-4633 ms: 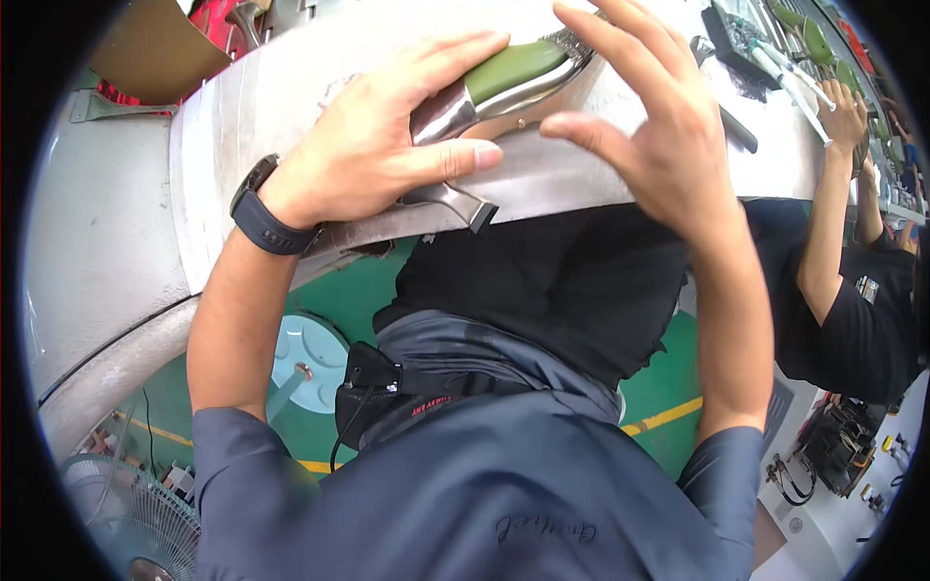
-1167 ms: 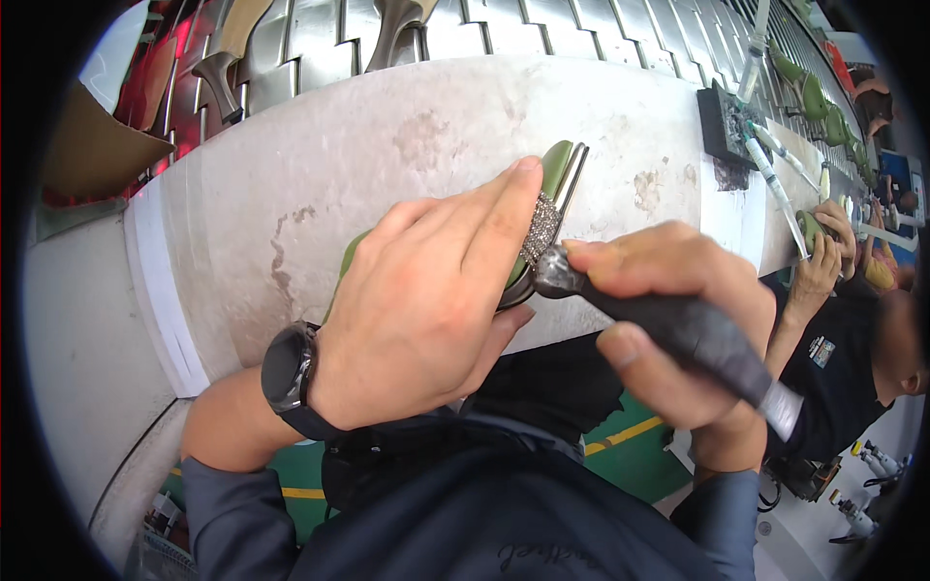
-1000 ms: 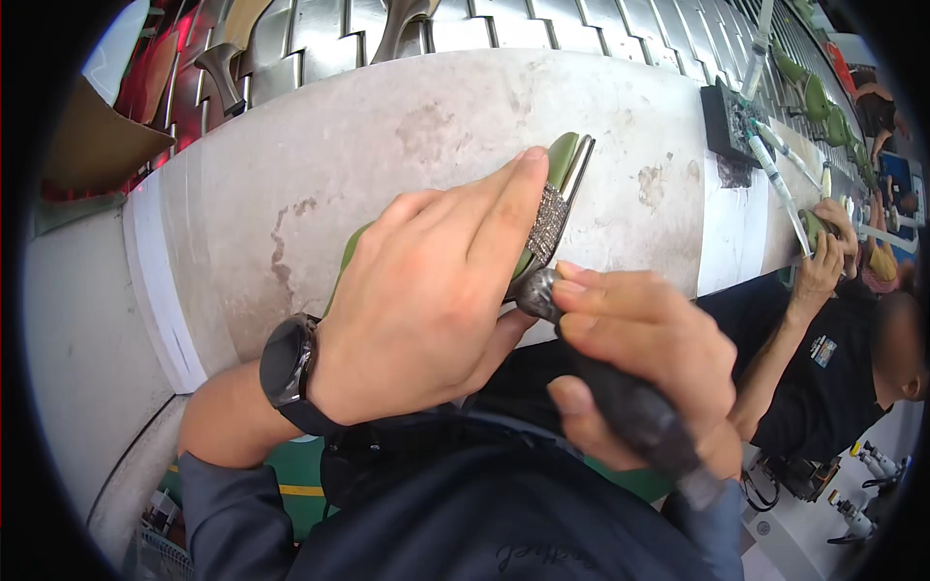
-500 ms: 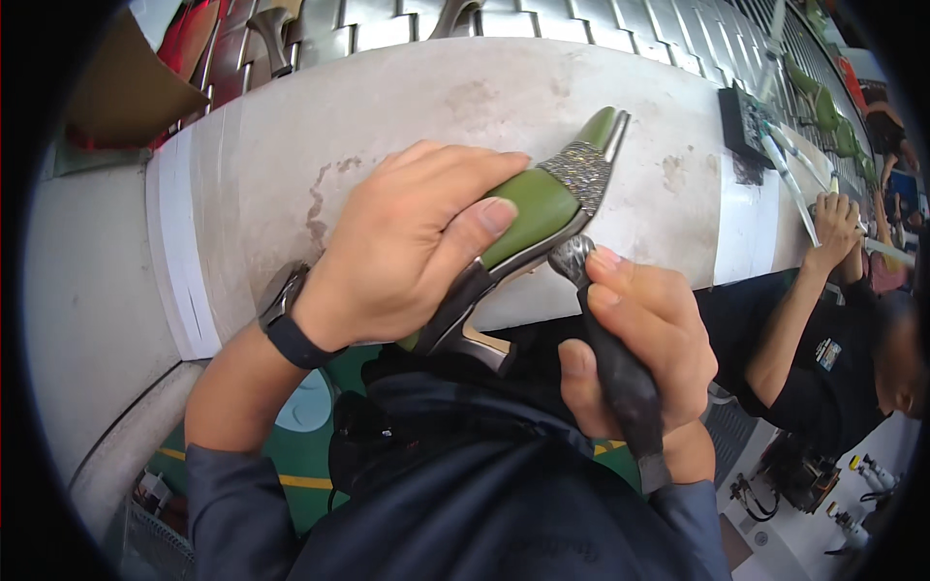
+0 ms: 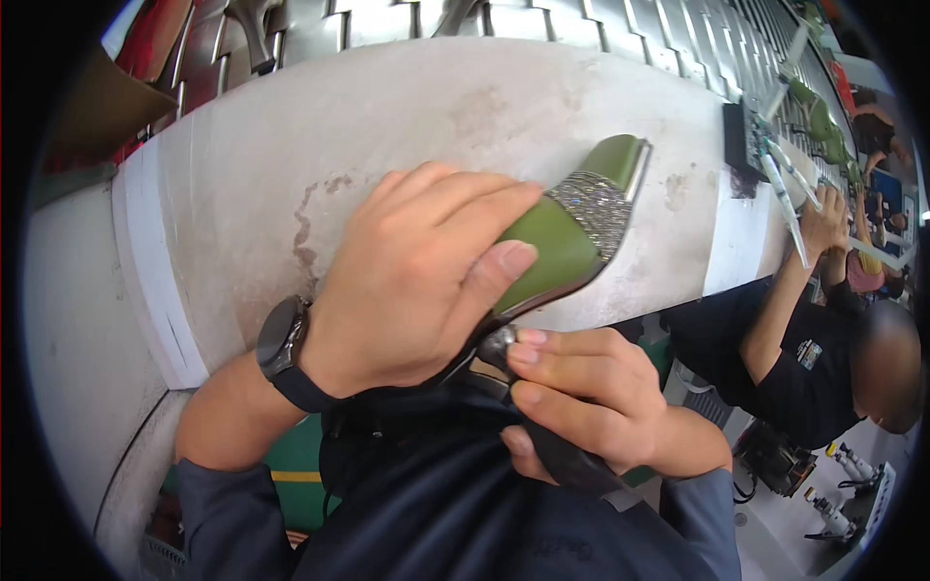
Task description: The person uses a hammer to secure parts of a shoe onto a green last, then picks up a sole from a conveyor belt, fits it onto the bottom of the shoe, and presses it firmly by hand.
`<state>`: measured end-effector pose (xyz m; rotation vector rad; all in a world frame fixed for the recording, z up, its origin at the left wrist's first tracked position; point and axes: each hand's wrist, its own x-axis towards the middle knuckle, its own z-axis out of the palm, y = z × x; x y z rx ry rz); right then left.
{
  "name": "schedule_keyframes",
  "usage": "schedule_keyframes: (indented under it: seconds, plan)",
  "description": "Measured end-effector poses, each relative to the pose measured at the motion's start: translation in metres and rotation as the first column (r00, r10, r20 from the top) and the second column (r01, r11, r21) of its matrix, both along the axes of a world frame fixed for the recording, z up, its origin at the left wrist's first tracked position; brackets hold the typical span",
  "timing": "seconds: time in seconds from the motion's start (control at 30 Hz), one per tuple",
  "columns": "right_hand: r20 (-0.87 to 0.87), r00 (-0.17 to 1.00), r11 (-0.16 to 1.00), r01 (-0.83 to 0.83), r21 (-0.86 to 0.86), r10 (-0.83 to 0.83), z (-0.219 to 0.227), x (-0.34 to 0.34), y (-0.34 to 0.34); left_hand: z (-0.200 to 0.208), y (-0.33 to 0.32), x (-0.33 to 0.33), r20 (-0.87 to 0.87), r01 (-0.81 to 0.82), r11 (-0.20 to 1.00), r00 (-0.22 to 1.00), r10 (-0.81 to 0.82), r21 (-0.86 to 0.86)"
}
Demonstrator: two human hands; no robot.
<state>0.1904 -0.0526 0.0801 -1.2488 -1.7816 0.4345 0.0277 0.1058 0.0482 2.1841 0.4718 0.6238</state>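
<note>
A green high-heeled shoe (image 5: 562, 257) with a glittery band near its open toe lies tilted over the worktable's near edge. My left hand (image 5: 417, 276) is closed over the shoe's upper from the left, thumb pressed on the green side. Its heel end is mostly hidden by my hands. My right hand (image 5: 601, 397) grips a black-handled tool (image 5: 572, 463) with a rounded, shiny metal head; its exact kind is unclear. The tool's head is against or very near the shoe's lower edge, close to my left hand; contact cannot be made out.
The pale, stained worktable (image 5: 387, 102) stretches ahead. Beyond it runs a metal slat conveyor (image 5: 542, 24) carrying shoes. A black box (image 5: 744, 150) with white sticks stands at the right. A co-worker (image 5: 804, 349) in black is close on my right; cardboard (image 5: 111, 116) is far left.
My right hand and the tool have moved left and toward me along the shoe's edge. The shoe has rolled, showing more of its green upper, and its toe has shifted slightly right and nearer.
</note>
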Motion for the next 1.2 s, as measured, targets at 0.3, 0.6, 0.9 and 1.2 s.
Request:
schedule_keyframes:
  seconds: [0.3,0.6,0.9,1.2]
  plan:
    - [-0.453,0.861,0.952,0.104,-0.288,-0.231,0.017,0.046,-0.010,0.015,-0.002,0.024,-0.155,-0.011,0.999,0.988,0.004,-0.042]
    - [-0.410,0.851,0.919,0.187,-0.346,-0.328,0.030,0.058,0.007,0.019,0.000,0.051,-0.173,0.016,0.999,0.985,-0.023,-0.042]
    - [-0.668,0.667,0.933,0.124,-0.338,-0.331,0.040,0.063,0.017,0.030,-0.003,0.046,-0.234,0.015,1.000,0.972,-0.019,-0.020]
    - [-0.579,0.720,0.904,0.162,-0.395,-0.382,0.018,0.102,0.077,0.031,0.000,0.046,-0.235,0.052,0.999,0.971,-0.048,0.011]
